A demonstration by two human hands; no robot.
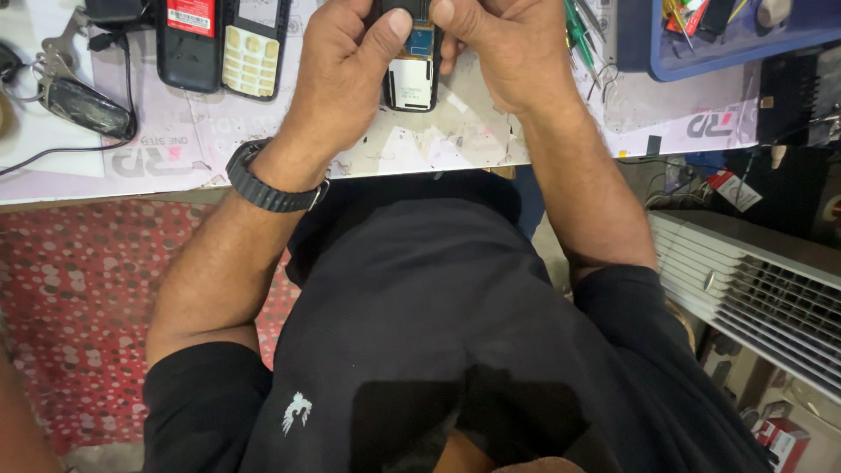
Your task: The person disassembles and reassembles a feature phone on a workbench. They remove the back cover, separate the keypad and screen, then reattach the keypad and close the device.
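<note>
2 hands on 1 opened phone [412,66] over the work mat [455,140] | left hand [346,74] and right hand [512,52] both pinching it, thumbs on top | best: press evenly, spare the exposed board

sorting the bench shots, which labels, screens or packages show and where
Red label: rectangular, on the black phone back at top left.
White label: squarish, on the opened phone in both hands' grip.
Red-and-white tag: hanging right of the bench edge.
Red box: bottom right corner.
</note>
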